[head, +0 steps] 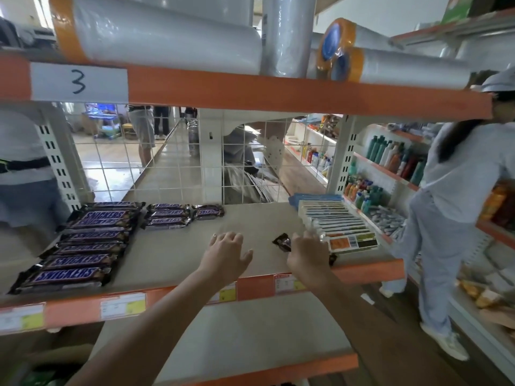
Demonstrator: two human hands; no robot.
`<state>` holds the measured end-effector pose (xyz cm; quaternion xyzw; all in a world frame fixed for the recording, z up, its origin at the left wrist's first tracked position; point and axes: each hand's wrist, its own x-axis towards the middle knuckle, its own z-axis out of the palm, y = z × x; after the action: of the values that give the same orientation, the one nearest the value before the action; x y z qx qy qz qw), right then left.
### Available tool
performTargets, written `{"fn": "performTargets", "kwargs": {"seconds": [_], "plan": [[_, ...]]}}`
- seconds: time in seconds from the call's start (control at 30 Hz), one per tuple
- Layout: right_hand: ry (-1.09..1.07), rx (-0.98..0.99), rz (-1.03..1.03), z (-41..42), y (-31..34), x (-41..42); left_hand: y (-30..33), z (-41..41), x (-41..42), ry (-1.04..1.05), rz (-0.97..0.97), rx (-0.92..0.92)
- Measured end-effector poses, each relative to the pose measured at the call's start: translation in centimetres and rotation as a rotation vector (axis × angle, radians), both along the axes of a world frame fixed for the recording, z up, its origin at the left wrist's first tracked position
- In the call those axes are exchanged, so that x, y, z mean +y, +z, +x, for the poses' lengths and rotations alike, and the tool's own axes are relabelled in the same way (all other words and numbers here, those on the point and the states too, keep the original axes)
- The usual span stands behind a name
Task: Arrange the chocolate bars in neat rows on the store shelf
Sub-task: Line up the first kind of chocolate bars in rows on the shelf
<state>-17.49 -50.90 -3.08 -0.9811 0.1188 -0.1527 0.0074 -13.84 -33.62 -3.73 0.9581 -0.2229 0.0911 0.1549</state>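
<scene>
The right hand [306, 253] gripped a dark-wrapped bar, apparently a Snickers bar [282, 242], its ends protruding past the fingers on both sides, long axis roughly left–right, just above the shelf board [172, 252]. The left hand [227, 253] hovered beside it, fingers spread, holding nothing. The Snickers rows [83, 246] lay well apart to the left, with shorter stacks [170, 215] behind; the held bar likely belonged there, the left hand being nearer. A tray of boxed goods [338, 222] stood just right of the grip.
</scene>
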Motion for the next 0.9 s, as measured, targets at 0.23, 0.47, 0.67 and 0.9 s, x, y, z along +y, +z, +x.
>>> {"fn": "performTargets", "kwargs": {"seconds": [0.23,0.47,0.67,0.9], "plan": [[0.367,-0.342,-0.142,2.2,0.0,3.4,0.4,0.4,3.1,-0.023,-0.093,-0.131],[0.616,-0.486,-0.258,4.0,-0.4,5.9,0.7,1.7,5.6,-0.044,-0.148,-0.249],[0.706,-0.509,-0.295,5.3,-0.6,7.8,-0.4,3.0,7.5,-0.059,-0.156,-0.322],[0.773,-0.582,-0.289,6.9,-1.0,9.2,0.1,3.6,9.0,-0.088,-0.155,-0.406]]}}
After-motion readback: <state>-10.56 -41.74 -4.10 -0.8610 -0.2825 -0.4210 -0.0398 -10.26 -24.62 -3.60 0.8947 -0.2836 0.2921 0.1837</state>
